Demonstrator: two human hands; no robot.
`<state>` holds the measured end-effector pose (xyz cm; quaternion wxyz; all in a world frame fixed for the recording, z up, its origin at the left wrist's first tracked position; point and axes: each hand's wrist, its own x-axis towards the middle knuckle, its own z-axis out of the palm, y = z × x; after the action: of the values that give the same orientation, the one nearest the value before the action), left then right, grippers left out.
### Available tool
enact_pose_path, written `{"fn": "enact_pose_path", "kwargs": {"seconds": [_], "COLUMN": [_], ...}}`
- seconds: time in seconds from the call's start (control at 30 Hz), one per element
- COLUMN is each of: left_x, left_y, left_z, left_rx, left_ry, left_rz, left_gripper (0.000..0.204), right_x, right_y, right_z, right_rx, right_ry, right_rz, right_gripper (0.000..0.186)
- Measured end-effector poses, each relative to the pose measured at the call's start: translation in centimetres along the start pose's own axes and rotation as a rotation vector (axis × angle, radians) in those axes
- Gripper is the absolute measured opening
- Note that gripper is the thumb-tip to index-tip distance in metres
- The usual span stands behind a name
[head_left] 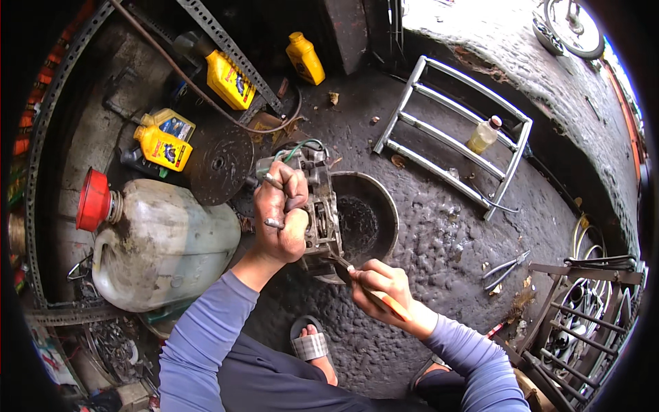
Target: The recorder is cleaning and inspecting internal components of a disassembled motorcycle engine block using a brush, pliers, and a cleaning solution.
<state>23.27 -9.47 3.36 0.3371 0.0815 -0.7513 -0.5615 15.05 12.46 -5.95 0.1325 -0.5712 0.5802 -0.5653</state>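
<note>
My left hand [280, 213] is closed around part of a greasy metal engine assembly [319, 226], with small metal pieces showing between the fingers and a green hose [302, 146] looping from its top. My right hand [381, 288] grips a tool with an orange handle [391, 304]; its dark narrow end [343, 264] meets the assembly's lower edge. The assembly is held over the left side of a round basin [371, 233] with a dark, wet-looking inside.
A plastic jug with red funnel [165, 244] lies left. Yellow bottles [230, 82] stand behind near slotted metal angles. A chrome rack [453, 137] with a small bottle lies upper right. Pliers [504, 268] lie right, beside a metal grate [576, 329] with cables.
</note>
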Motion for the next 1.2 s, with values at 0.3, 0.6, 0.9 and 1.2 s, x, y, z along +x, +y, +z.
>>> {"fn": "enact_pose_path", "kwargs": {"seconds": [0.3,0.6,0.9,1.2], "left_x": [0.1,0.3,1.1,1.7], "left_y": [-0.5,0.1,0.3,-1.1], "left_z": [-0.1,0.9,0.0,-1.1], "left_rx": [-0.010,-0.056,-0.170,-0.163], "left_ry": [0.013,0.106,0.214,0.233], "left_rz": [0.009,-0.050,-0.098,-0.073], "left_gripper": [0.025,0.027,0.028,0.019], "right_x": [-1.8,0.4,-2.8,-5.1], "right_y": [2.5,2.1,3.0,3.1], "right_z": [1.8,1.2,2.3,2.9], "right_rx": [-0.011,-0.043,-0.084,-0.026], "right_ry": [0.128,0.167,0.013,-0.026], "right_rz": [-0.095,-0.158,-0.202,-0.063], "right_gripper": [0.039,0.047,0.055,0.045]}}
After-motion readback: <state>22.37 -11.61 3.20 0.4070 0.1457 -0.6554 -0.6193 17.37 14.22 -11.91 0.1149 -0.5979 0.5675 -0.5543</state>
